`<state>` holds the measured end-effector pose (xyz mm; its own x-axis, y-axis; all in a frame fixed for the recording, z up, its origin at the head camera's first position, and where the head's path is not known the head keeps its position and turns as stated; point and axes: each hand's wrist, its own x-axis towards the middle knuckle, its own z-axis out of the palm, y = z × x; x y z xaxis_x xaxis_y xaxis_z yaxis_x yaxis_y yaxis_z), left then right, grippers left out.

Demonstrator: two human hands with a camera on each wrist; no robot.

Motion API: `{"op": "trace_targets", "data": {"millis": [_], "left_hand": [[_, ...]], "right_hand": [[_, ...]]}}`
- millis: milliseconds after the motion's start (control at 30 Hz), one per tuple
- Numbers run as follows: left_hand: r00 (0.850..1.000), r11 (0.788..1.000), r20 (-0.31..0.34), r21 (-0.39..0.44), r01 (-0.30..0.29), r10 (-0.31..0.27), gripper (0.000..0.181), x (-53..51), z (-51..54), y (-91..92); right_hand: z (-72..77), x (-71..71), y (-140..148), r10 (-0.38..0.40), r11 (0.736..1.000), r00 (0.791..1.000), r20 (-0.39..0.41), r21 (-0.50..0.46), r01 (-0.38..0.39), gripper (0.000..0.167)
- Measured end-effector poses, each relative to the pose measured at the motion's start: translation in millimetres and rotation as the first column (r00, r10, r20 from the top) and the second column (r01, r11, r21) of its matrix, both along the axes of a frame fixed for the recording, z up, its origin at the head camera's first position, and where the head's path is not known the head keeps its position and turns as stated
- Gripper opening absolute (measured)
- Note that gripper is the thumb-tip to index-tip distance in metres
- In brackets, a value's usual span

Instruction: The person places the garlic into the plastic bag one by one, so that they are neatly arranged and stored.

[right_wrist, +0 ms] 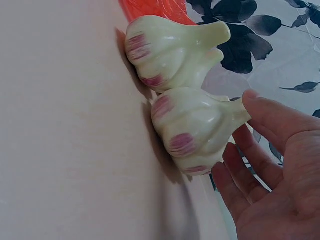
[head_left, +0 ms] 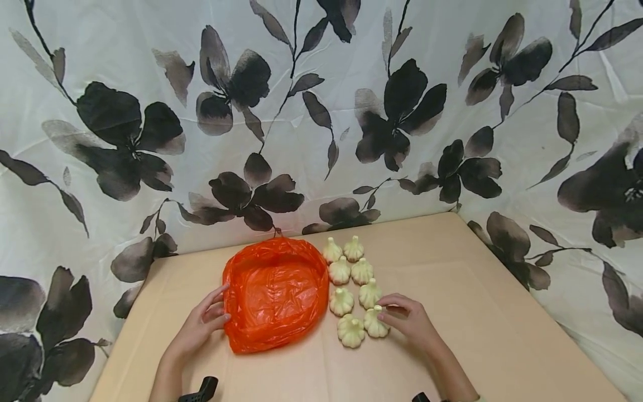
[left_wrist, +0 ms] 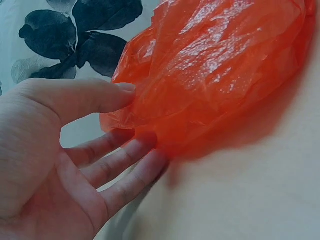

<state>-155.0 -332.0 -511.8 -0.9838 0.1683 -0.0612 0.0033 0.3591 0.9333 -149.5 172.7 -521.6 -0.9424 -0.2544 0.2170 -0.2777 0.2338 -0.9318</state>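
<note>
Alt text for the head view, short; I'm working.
The left hand touches a red plastic bag; the right hand touches one of eight garlic bulbs, standing in two columns beside the bag. Floral fabric hangs behind the tan tabletop.

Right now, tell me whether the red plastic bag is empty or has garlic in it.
Empty: the red plastic bag lies open with only crinkled plastic showing inside; all eight visible garlic bulbs stand beside it.

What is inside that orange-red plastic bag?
Inside the orange-red plastic bag, only its own wrinkled plastic shows. The eight garlic bulbs are beside it. Anything tucked under its bunched rim or beneath the bag would be covered and can't be seen.
</note>
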Motion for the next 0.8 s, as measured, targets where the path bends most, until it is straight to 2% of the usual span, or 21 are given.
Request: {"op": "trace_targets", "data": {"millis": [367,500,800], "left_hand": [[0.999,1.0,0.035,-0.016,-0.019,0.02,0.067,0.7,-0.4,8.0],[0.999,0.999,0.039,-0.024,-0.025,0.026,0.067,4.0,-2.8,9.3],[0.998,1.0,0.06,-0.028,0.0,0.001,0.068,11.2,-5.2,11.0]], "right_hand": [[-10.7,0.4,2.1,-0.004,1.0,1.0,-0.005,-0.011,0.004,0.024],[-11.1,2.4,4.1,0.003,1.0,1.0,-0.021,-0.003,-0.003,0.023],[-7.9,7.6,10.3,0.025,1.0,0.999,-0.042,-0.003,-0.025,0.022]]}}
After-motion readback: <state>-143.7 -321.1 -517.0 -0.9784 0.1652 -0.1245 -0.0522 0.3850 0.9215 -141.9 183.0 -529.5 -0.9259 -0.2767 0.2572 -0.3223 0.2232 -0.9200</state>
